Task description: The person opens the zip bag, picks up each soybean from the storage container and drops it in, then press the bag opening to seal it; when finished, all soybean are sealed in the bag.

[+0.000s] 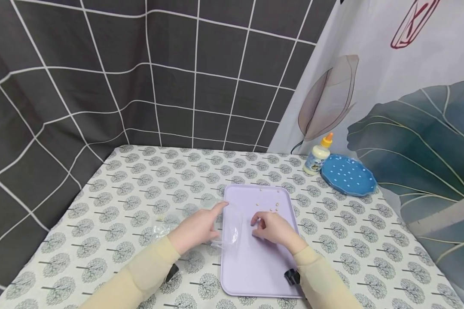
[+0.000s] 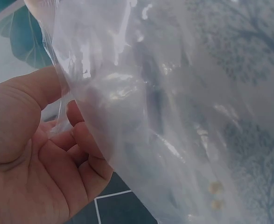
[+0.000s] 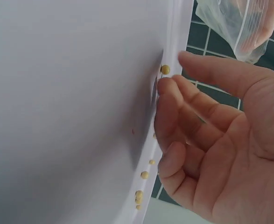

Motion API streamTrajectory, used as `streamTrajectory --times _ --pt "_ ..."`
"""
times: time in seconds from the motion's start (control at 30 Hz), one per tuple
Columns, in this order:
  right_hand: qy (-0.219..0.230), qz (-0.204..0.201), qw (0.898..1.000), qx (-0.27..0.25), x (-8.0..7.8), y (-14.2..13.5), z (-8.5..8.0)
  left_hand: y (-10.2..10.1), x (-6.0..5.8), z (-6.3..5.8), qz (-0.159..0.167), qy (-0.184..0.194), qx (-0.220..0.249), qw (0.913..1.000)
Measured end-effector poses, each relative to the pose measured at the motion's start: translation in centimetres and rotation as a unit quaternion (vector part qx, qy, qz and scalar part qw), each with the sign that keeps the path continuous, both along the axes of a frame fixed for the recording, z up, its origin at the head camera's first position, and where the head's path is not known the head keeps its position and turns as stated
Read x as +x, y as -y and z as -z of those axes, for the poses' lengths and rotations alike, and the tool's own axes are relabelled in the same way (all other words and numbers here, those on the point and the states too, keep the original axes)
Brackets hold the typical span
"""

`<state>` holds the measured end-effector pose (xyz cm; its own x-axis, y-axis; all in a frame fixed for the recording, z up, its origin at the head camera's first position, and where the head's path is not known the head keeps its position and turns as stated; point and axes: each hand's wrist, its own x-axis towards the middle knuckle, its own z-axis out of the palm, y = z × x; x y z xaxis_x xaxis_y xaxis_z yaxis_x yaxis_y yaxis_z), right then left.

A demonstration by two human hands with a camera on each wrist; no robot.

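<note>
My left hand (image 1: 198,226) holds a clear zip-top plastic bag (image 2: 141,107) by its mouth, beside the left edge of a lilac tray (image 1: 237,274). Its thumb and fingers are spread apart in the head view. Two yellowish beans (image 2: 215,188) show through the plastic. Over the tray, my right hand (image 1: 272,227) has its fingers loosely bent and its thumb apart from them. One bean (image 3: 165,69) is close to the right thumb and forefinger tips, and I see no pinch on it. More beans (image 1: 276,204) lie scattered toward the tray's far end.
At the back right stand a glue-like bottle (image 1: 316,159) with an orange nozzle and a blue dotted plate (image 1: 348,175). A tree-print cloth (image 1: 131,206) covers the table. A dark checked curtain (image 1: 170,86) hangs behind it.
</note>
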<state>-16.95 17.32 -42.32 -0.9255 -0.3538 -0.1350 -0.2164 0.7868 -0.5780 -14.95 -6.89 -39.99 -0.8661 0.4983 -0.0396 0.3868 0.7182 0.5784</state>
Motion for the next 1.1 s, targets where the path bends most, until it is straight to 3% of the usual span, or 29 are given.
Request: streamTrajectory --times 0.63,0.9,1.1 --pt "-0.030 -0.019 0.998 0.052 -0.22 0.16 0.04 -0.06 -0.08 0.21 -0.001 -0.006 -0.007 1.0000" --pt "-0.034 -0.004 0.999 0.039 -0.31 0.11 0.28 0.00 0.02 0.32 -0.001 -0.007 -0.007 0.9999" --pt "-0.025 0.017 0.999 -0.015 -0.15 0.29 -0.16 -0.07 0.03 0.22 -0.002 -0.002 -0.007 1.0000"
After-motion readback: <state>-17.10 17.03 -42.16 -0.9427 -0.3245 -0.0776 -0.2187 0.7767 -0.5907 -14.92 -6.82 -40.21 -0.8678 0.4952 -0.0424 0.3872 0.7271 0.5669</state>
